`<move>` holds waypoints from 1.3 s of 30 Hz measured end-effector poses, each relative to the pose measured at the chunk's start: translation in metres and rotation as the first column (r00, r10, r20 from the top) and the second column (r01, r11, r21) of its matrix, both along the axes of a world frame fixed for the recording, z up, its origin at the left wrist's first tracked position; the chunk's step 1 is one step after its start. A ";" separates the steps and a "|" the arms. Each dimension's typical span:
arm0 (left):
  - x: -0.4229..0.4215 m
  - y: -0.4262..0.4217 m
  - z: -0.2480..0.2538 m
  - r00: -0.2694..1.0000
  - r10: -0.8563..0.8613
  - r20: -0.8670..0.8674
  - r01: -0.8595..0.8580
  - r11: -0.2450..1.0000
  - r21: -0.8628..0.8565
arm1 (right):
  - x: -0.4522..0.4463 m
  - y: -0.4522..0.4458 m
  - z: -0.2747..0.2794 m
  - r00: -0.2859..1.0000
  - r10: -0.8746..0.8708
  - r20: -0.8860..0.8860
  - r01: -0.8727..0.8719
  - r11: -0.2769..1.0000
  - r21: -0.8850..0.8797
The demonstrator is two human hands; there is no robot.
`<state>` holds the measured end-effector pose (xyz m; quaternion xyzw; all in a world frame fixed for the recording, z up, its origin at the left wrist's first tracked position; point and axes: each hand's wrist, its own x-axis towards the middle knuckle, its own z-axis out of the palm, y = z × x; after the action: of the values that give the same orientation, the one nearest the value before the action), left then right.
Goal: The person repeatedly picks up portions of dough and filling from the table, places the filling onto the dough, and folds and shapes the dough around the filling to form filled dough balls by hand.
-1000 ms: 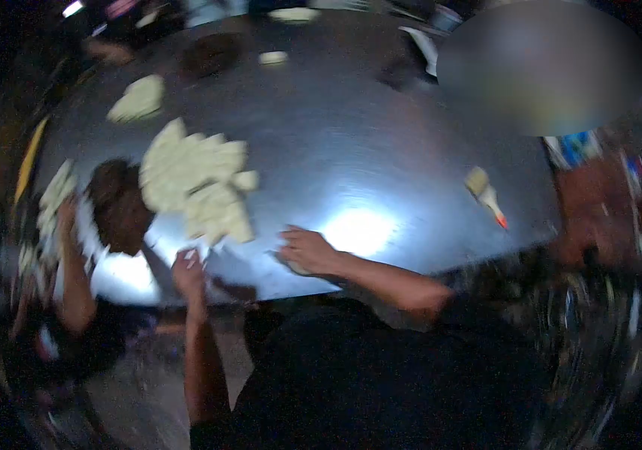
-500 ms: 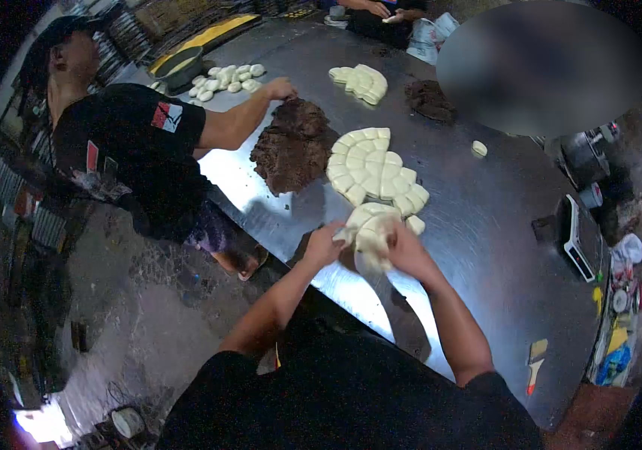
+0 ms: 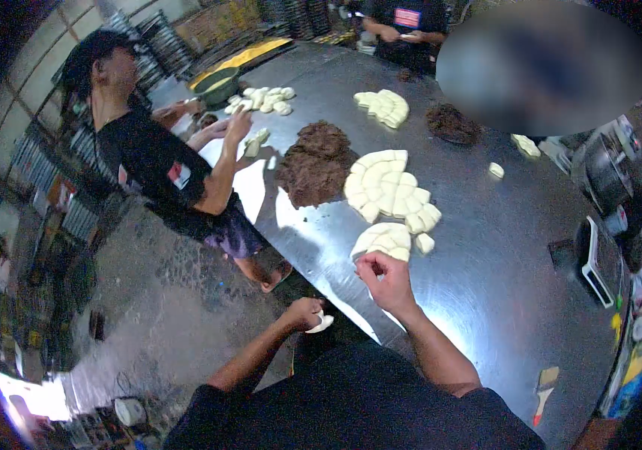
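My left hand point(image 3: 303, 315) is closed around a piece of white dough point(image 3: 321, 322) near the table's front edge. My right hand point(image 3: 386, 279) has its fingers pinched together beside the nearest cluster of cut dough point(image 3: 383, 238); what they hold, if anything, is too small to tell. Beyond that cluster lies a larger fan of scored pale dough point(image 3: 384, 182), with a loose piece point(image 3: 424, 243) at its near side. To its left, a heap of dark brown filling point(image 3: 315, 166) rests on the metal table point(image 3: 478, 247).
A co-worker point(image 3: 156, 150) stands at the left, hands near dough balls point(image 3: 264, 99) and a green bowl point(image 3: 217, 87). Another person point(image 3: 407, 30) is at the far side. A brush point(image 3: 545, 394), a scale point(image 3: 597, 262) and a second brown heap point(image 3: 452, 124) are to the right.
The view has turned left since the first frame. My left hand has drawn back to the table's edge with dough, while my right hand stays by the near cluster. The co-worker's arm has pulled back.
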<state>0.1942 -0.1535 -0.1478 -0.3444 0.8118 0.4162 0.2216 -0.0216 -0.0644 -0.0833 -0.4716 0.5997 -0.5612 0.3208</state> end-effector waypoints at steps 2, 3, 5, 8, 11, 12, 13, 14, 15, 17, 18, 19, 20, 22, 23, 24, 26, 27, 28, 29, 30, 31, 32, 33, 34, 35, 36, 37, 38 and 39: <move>-0.014 0.015 0.012 0.611 0.295 -0.735 -0.096 0.949 0.301 | -0.003 0.025 0.007 0.990 -0.127 -0.062 0.129 0.991 0.031; -0.025 0.027 0.016 0.557 0.420 -0.716 -0.270 0.907 0.322 | -0.003 0.031 0.014 0.988 -0.143 -0.058 0.145 0.989 0.021; -0.083 0.060 0.081 0.383 0.559 -0.735 -0.425 0.813 0.397 | -0.003 0.035 0.032 0.906 -0.392 -0.157 0.309 0.869 -0.385; -0.133 0.091 0.119 0.220 0.516 -0.828 -0.150 0.856 0.494 | -0.039 0.044 0.050 0.817 -0.564 -0.118 0.325 0.620 -0.714; -0.164 0.116 0.176 0.206 0.571 -0.795 0.030 0.808 0.588 | -0.076 0.069 0.102 0.757 -0.653 -0.027 0.358 0.449 -0.818; -0.175 0.120 0.187 0.124 0.289 -0.949 -0.214 0.942 0.259 | -0.083 0.076 0.108 0.763 -0.646 0.004 0.443 0.518 -0.732; -0.181 0.123 0.195 0.130 -0.031 -0.991 -0.457 0.885 -0.088 | -0.087 0.080 0.108 0.766 -0.642 0.032 0.517 0.586 -0.624; -0.183 0.126 0.203 0.134 -0.008 -0.991 -0.461 0.885 -0.069 | -0.072 0.067 0.108 0.750 -0.658 -0.067 0.366 0.498 -0.786; -0.185 0.129 0.208 0.061 0.270 -0.961 -0.441 0.871 0.217 | -0.053 0.071 0.108 0.746 -0.663 -0.053 0.430 0.541 -0.723; -0.185 0.127 0.202 -0.032 0.571 -0.820 -0.263 0.787 0.558 | -0.027 0.095 0.110 0.602 -0.745 -0.287 0.390 0.589 -0.708; -0.178 0.124 0.196 -0.052 0.617 -0.785 -0.124 0.776 0.618 | -0.014 0.110 0.112 0.824 -0.554 -0.115 0.326 0.631 -0.704; -0.168 0.125 0.191 -0.026 0.652 -0.757 -0.098 0.752 0.651 | -0.014 0.117 0.103 0.911 -0.410 -0.041 0.269 0.667 -0.695; -0.155 0.120 0.179 0.023 0.618 -0.786 -0.226 0.769 0.598 | -0.016 0.123 0.094 0.967 -0.253 0.044 0.212 0.691 -0.691; -0.126 0.081 0.128 0.131 0.536 -0.834 -0.403 0.797 0.449 | -0.029 0.105 0.076 0.900 -0.406 -0.157 0.303 0.844 -0.443; -0.123 0.060 0.118 0.128 0.650 -0.749 -0.397 0.726 0.562 | -0.023 0.089 0.064 0.937 -0.350 0.025 0.333 0.865 -0.377; -0.119 0.034 0.074 0.225 0.259 -0.939 -0.434 0.890 0.142 | -0.020 0.079 0.045 0.925 -0.286 -0.251 0.181 0.911 -0.372; -0.063 0.024 0.055 0.311 0.919 -0.242 -0.459 0.368 0.808 | -0.002 0.062 -0.008 0.913 0.081 -0.400 -0.234 0.907 -0.351; -0.046 0.022 0.047 0.349 0.913 -0.212 -0.590 0.389 0.707 | 0.006 0.055 -0.007 0.961 0.205 -0.186 -0.233 0.962 -0.141; -0.031 0.022 0.039 0.384 0.907 -0.175 -0.702 0.409 0.583 | 0.012 0.047 -0.006 0.962 0.265 0.060 -0.269 0.960 0.073; -0.019 0.025 0.034 0.387 0.906 -0.170 -0.702 0.409 0.584 | 0.011 0.025 -0.019 0.985 0.080 -0.150 -0.082 0.997 -0.008; -0.008 0.027 0.030 0.221 0.943 -0.248 -0.690 0.331 0.644 | 0.005 -0.008 -0.038 0.934 -0.122 -0.335 0.086 0.989 -0.122; 0.005 0.031 0.023 0.044 0.951 -0.305 -0.659 0.257 0.707 | -0.006 -0.039 -0.049 0.892 -0.210 -0.400 0.136 0.969 -0.205; 0.028 0.030 -0.002 0.046 0.953 -0.299 -0.655 0.254 0.711 | -0.018 -0.070 -0.058 0.856 -0.209 -0.473 0.104 0.966 -0.237; 0.058 0.024 -0.040 0.181 0.888 -0.423 -0.640 0.432 0.635 | -0.029 -0.105 -0.077 0.782 -0.241 -0.575 0.067 0.949 -0.307; 0.076 0.021 -0.061 0.310 0.791 -0.527 -0.601 0.593 0.536 | -0.034 -0.135 -0.086 0.758 -0.221 -0.613 0.072 0.964 -0.257; 0.080 0.022 -0.050 0.309 0.793 -0.526 -0.598 0.591 0.541 | -0.038 -0.166 -0.094 0.735 -0.198 -0.649 0.076 0.974 -0.211; 0.079 0.023 -0.021 0.632 0.607 -0.481 -0.623 0.768 0.151 | -0.045 -0.197 -0.108 0.733 -0.196 -0.651 0.075 0.975 -0.209; 0.078 0.023 0.001 0.873 0.400 -0.278 -0.467 0.851 -0.239 | -0.049 -0.226 -0.125 0.629 -0.218 -0.746 0.057 0.970 -0.236; 0.078 0.022 0.011 0.871 0.406 -0.277 -0.471 0.850 -0.236 | -0.049 -0.246 -0.137 0.511 -0.239 -0.825 0.032 0.965 -0.260; 0.078 0.021 0.017 0.838 0.462 -0.290 -0.531 0.813 -0.238 | -0.045 -0.257 -0.141 0.469 -0.234 -0.851 0.054 0.970 -0.237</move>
<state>0.2724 -0.1326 -0.1303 -0.5277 0.7668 0.3629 -0.0428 -0.0670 -0.3213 -0.2243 -0.6650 0.6645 -0.3190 -0.1204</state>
